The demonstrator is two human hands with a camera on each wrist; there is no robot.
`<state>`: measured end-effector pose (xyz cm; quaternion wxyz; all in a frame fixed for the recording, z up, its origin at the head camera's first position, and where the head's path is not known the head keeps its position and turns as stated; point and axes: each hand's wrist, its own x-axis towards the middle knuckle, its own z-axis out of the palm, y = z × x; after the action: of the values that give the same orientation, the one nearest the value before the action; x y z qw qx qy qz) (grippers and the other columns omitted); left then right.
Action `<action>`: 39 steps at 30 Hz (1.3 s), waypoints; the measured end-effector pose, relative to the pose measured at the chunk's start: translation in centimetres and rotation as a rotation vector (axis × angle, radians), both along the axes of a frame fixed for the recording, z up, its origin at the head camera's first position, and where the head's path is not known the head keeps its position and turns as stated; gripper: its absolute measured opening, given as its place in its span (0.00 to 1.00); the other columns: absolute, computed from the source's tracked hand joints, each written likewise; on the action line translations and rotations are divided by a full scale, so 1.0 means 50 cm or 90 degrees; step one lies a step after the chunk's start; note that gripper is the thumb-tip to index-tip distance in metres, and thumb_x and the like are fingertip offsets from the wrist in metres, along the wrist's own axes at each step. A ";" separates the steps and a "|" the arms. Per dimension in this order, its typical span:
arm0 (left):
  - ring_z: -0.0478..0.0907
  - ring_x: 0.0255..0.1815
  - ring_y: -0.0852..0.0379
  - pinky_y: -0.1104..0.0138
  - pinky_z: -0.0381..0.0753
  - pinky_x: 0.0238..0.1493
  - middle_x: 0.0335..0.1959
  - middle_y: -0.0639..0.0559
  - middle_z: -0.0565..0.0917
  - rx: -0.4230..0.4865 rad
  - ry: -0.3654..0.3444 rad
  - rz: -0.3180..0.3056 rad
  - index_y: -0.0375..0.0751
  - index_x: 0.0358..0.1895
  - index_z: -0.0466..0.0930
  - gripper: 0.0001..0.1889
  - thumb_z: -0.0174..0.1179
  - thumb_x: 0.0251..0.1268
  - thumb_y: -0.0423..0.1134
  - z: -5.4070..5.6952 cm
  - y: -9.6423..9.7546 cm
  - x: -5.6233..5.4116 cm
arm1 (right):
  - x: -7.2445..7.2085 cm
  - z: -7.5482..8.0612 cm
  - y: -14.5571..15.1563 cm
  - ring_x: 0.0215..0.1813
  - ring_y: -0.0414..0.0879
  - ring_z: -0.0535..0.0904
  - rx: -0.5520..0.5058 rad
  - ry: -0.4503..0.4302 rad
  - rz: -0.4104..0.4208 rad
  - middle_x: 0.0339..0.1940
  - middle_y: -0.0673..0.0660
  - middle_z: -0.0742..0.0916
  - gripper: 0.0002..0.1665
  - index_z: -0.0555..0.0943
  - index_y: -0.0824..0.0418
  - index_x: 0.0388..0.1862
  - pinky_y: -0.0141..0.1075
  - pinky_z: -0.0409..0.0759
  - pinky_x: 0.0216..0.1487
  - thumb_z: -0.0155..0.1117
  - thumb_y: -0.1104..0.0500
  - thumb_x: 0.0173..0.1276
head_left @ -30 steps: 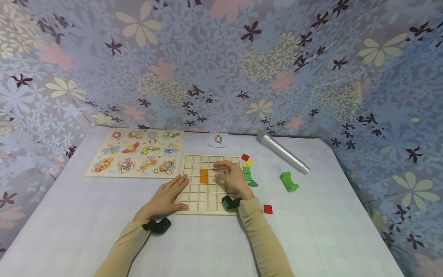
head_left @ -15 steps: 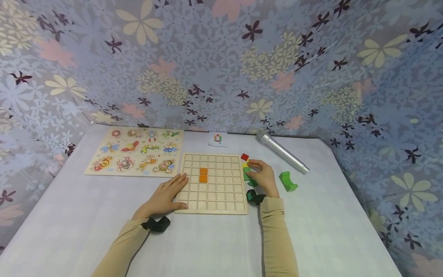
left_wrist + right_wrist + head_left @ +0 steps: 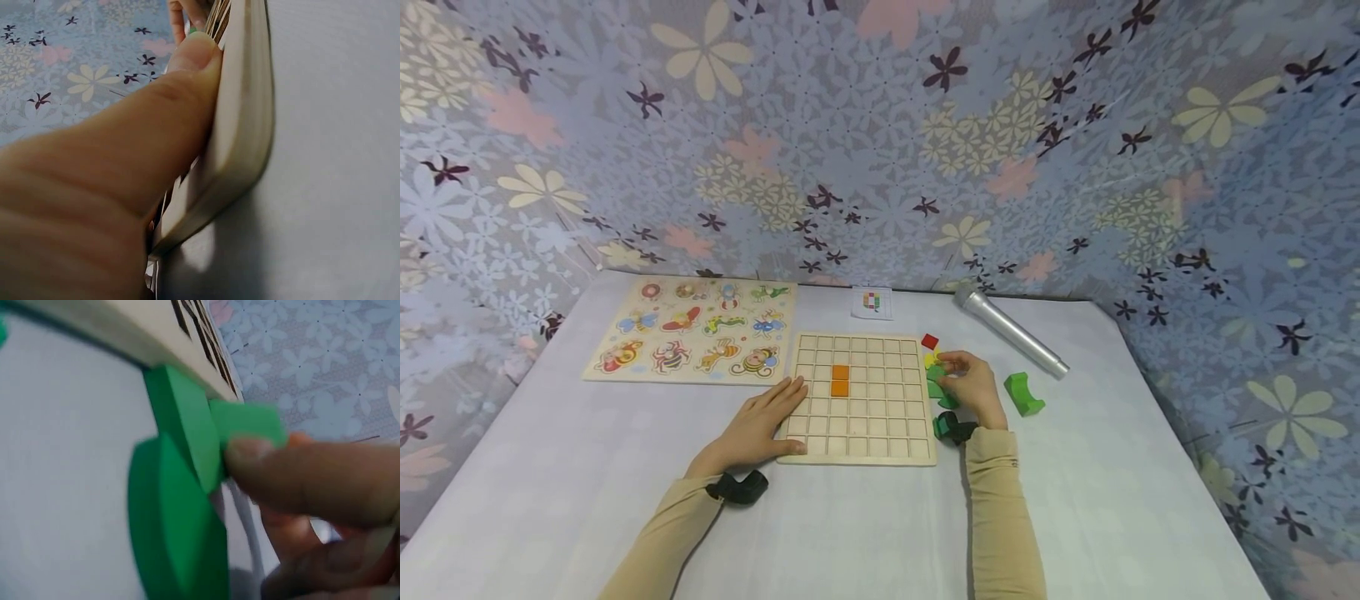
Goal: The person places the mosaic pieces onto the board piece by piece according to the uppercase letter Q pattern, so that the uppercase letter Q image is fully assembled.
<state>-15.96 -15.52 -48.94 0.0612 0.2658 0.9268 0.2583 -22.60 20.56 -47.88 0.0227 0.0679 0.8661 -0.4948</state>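
My left hand (image 3: 758, 427) lies flat, fingers spread, over the left edge of a wooden grid board (image 3: 887, 427). In the left wrist view its thumb (image 3: 181, 75) rests along the board's corner. Two orange square tiles (image 3: 840, 389) sit one above the other in the grid. Just right of the board, my right hand (image 3: 973, 387) pinches a green square tile (image 3: 247, 419) between thumb and fingers. Beside that tile, a second green tile (image 3: 187, 422) lies against the board's edge. A darker green curved-sided piece (image 3: 184, 519) lies nearest the right wrist camera.
A red tile (image 3: 929, 342) and yellow pieces (image 3: 930, 359) lie by the board's upper right corner. Farther right are a green arch block (image 3: 1022, 394) and a silver tube (image 3: 1015, 332). An insect picture puzzle (image 3: 692, 329) and a small pattern card (image 3: 872, 303) lie behind.
My right hand has moved right from over the board to the green tiles and now pinches one, which has shifted slightly. The red tile near the sleeve is now hidden. My left hand stays put.
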 end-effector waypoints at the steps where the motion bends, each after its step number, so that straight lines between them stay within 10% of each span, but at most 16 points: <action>1: 0.49 0.79 0.38 0.41 0.58 0.68 0.78 0.40 0.55 0.002 -0.004 0.001 0.36 0.75 0.56 0.47 0.65 0.58 0.56 0.001 0.000 0.000 | 0.000 -0.001 0.000 0.50 0.52 0.78 -0.002 -0.004 0.001 0.46 0.62 0.84 0.21 0.80 0.63 0.54 0.32 0.74 0.41 0.66 0.69 0.61; 13: 0.48 0.79 0.39 0.41 0.57 0.69 0.78 0.41 0.54 -0.007 -0.019 -0.001 0.36 0.75 0.55 0.47 0.64 0.58 0.56 0.006 0.001 -0.001 | 0.002 0.017 -0.035 0.49 0.51 0.78 -0.054 -0.002 -0.080 0.47 0.61 0.85 0.14 0.82 0.62 0.50 0.33 0.70 0.43 0.63 0.60 0.66; 25: 0.48 0.79 0.40 0.41 0.57 0.69 0.78 0.42 0.54 -0.006 -0.020 0.004 0.37 0.75 0.54 0.48 0.64 0.57 0.58 0.008 0.001 -0.002 | 0.006 0.019 -0.131 0.42 0.49 0.81 0.015 0.030 0.020 0.41 0.60 0.87 0.10 0.84 0.62 0.44 0.30 0.72 0.35 0.63 0.60 0.66; 39: 0.48 0.79 0.40 0.41 0.57 0.69 0.79 0.43 0.53 0.002 -0.025 0.007 0.38 0.76 0.54 0.48 0.65 0.57 0.56 0.004 0.000 0.000 | 0.007 0.022 -0.149 0.51 0.55 0.84 0.053 0.059 0.101 0.46 0.61 0.87 0.12 0.84 0.62 0.48 0.45 0.80 0.50 0.63 0.62 0.68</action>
<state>-15.97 -15.54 -48.74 0.0776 0.2556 0.9264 0.2653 -22.23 13.09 -46.77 0.0188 -0.0228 0.8885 -0.4579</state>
